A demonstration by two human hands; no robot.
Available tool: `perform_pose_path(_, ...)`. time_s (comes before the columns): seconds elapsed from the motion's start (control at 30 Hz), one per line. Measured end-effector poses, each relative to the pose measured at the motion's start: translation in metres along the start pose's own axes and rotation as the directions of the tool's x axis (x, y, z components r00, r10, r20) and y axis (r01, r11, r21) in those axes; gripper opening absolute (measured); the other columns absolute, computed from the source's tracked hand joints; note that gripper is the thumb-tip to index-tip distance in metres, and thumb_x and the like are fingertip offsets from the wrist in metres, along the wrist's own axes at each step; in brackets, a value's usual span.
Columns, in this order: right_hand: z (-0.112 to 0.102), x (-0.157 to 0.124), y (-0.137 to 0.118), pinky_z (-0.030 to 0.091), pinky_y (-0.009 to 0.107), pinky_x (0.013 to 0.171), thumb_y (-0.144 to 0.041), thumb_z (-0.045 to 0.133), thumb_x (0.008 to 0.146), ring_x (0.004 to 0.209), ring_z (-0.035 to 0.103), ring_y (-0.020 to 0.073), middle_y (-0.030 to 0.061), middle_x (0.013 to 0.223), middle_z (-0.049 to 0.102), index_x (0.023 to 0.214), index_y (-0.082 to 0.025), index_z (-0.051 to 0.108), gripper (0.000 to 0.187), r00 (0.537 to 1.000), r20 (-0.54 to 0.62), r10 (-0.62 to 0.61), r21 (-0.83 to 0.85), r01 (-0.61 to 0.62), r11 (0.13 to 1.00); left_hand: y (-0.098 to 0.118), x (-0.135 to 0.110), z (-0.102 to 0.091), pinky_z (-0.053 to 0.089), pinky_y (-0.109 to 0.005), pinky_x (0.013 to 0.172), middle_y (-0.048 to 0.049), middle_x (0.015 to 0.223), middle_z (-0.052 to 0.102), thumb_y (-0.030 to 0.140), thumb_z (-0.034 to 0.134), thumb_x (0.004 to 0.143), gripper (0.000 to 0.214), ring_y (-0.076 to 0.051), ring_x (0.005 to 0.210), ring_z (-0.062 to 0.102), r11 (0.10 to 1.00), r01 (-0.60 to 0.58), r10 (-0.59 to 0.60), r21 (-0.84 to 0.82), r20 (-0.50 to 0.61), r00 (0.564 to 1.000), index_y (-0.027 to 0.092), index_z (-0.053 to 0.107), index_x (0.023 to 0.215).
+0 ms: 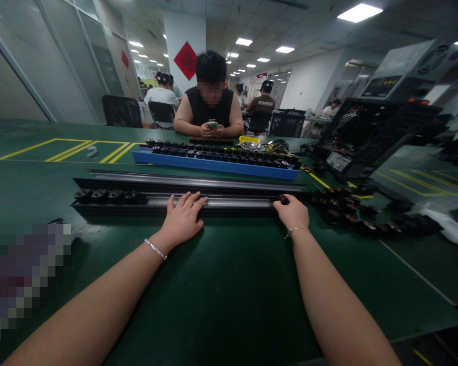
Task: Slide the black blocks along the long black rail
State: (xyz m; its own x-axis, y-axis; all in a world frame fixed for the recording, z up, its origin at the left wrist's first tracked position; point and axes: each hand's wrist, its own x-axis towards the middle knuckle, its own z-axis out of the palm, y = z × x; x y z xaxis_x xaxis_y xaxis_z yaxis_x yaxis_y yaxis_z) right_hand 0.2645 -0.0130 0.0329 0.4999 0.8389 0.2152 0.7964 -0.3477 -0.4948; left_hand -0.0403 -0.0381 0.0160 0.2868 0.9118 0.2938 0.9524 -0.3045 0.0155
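A long black channel rail (236, 204) lies across the green table in front of me. Several small black parts with metallic bits (109, 196) sit in a row at its left end. My left hand (183, 218) rests on the middle of the rail, fingers spread, holding nothing. At the rail's right end my right hand (294, 212) is closed on a small black part (284, 200), its thumb and fingers pinching it; its exact kind I cannot make out. Just behind lies a second black rail (198, 181).
A blue tray (213, 165) filled with similar black parts stands beyond the rails. To the right are a heap of loose black parts (347, 208), a white bag (450, 226) and an opened black machine case (351, 132). Across the table sits a person (209, 107) holding a phone.
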Motion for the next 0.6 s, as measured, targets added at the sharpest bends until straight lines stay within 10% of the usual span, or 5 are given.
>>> perform_pose_path(0.6,-0.003,0.024,0.034,0.045,0.031,0.078,-0.038,0.054,0.069,0.089,0.061,0.0242,0.0105,0.091,0.069,0.104,-0.018,0.068,0.043,0.996,-0.09,0.009,-0.014,-0.01,1.0,0.0,0.0,0.0,0.012,-0.059,0.108,-0.0048,0.146,0.037,0.032,0.046,0.077,0.059,-0.028,0.135,0.028,1.0,-0.002,0.002,0.006,0.001,1.0,0.028,0.039,0.135)
